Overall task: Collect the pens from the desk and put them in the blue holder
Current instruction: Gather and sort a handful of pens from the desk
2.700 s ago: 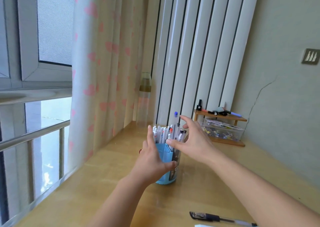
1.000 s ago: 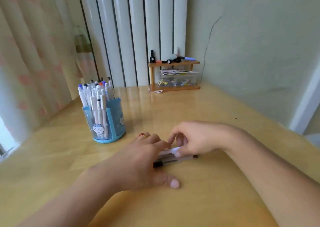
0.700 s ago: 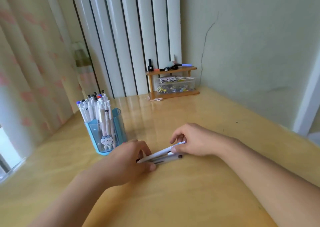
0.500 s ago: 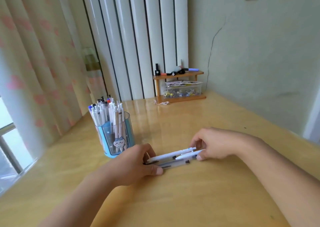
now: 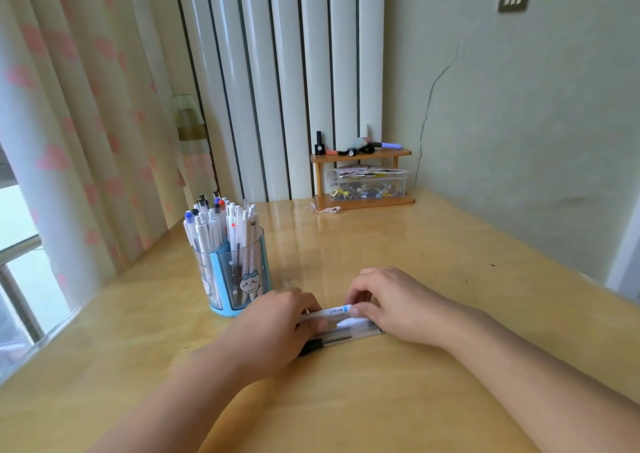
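**Head view: pens bunched at centre frame**

Your left hand [image 5: 277, 328] and right hand [image 5: 391, 307] each curl round an end of the pens [image 5: 337, 324], which lie on the desk [image 5: 450, 262], long axis left-right. The top pen's label is too small to read. The blue holder [image 5: 235, 272], left of centre, bears a cartoon animal.

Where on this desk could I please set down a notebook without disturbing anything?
The widest bare desk lies between the hands and the small wooden shelf, running right to the wall. The near edge is bare too. It is crowded between the blue holder and the bundled pens.
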